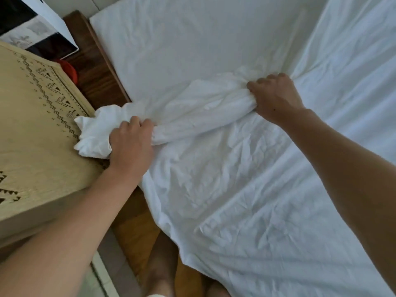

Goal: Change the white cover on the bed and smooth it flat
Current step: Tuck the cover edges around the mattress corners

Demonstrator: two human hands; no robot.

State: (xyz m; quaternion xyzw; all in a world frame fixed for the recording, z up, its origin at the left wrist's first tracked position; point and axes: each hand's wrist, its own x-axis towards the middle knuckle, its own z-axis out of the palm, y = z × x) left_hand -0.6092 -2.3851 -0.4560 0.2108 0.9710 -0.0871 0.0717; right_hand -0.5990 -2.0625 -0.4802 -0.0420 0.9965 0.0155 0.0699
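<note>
On bed (96, 67): one white cover (214, 179), bunched; left hand (130, 144), right hand (276, 97), two, fingers gripping it.

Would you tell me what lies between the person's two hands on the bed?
In the head view, a bunched roll of the white cover runs from the left hand to the right hand; each grip closes on one end.
</note>
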